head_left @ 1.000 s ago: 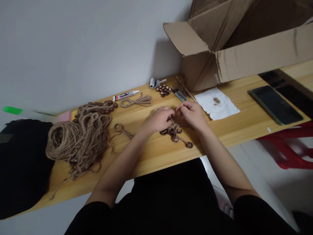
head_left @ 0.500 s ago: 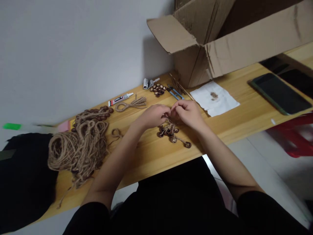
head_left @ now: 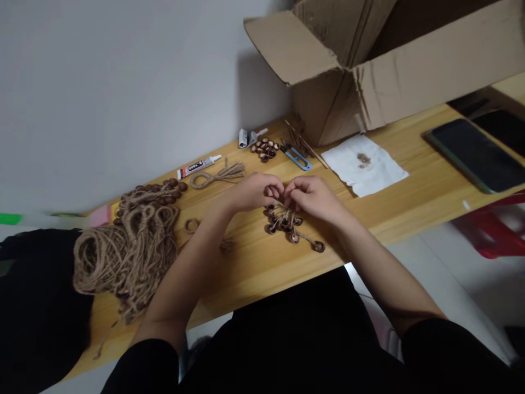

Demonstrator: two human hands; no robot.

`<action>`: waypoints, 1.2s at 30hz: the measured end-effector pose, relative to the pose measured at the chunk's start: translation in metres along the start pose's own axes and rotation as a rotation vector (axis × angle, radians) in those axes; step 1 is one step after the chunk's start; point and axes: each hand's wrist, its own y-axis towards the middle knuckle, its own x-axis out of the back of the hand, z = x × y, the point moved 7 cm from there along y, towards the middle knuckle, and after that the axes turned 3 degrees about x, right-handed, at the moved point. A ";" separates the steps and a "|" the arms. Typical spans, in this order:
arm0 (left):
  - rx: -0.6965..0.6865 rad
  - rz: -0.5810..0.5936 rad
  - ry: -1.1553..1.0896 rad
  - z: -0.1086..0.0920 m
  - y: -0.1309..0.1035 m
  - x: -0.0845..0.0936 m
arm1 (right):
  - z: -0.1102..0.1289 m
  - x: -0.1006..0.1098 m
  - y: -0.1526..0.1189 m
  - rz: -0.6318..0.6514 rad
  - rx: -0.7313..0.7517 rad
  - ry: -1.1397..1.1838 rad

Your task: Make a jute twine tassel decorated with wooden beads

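My left hand (head_left: 259,191) and my right hand (head_left: 310,198) meet over the wooden table (head_left: 254,279), fingers closed on twine of a small bundle. Below them lies that bundle of brown shells on twine (head_left: 292,220), with one shell (head_left: 318,247) trailing to the right. Behind my left hand is a looped twine tassel (head_left: 219,175). A glue tube (head_left: 199,166) sits beside it. Loose halved shells (head_left: 266,149) and blue snips (head_left: 296,156) lie behind my hands. The fingertips partly hide the twine between them.
At the left are a large twine heap (head_left: 143,254), a string of shells (head_left: 159,192) and a black item (head_left: 36,306). A cardboard box (head_left: 320,104) stands at the back right, with a stained white tissue (head_left: 369,171) and a phone (head_left: 476,153) nearby.
My hands have drawn slightly apart, and more of the shell bundle shows below them. The camera view has shifted slightly.
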 end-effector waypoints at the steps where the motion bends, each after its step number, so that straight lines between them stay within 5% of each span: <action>1: 0.001 -0.009 -0.018 0.001 0.000 0.001 | 0.000 -0.001 0.000 0.002 0.012 -0.019; 14: 0.011 -0.183 0.244 -0.032 -0.015 0.002 | 0.009 0.001 -0.002 -0.018 0.069 -0.138; 20: 0.176 -0.188 0.173 -0.014 -0.033 -0.006 | 0.011 0.003 -0.002 -0.054 0.095 -0.123; 27: 0.215 -0.196 0.104 -0.002 -0.048 -0.017 | 0.014 0.004 -0.004 -0.065 0.091 -0.093; 36: 0.262 -0.435 0.147 -0.001 -0.080 -0.012 | 0.015 0.004 -0.005 -0.070 0.112 -0.116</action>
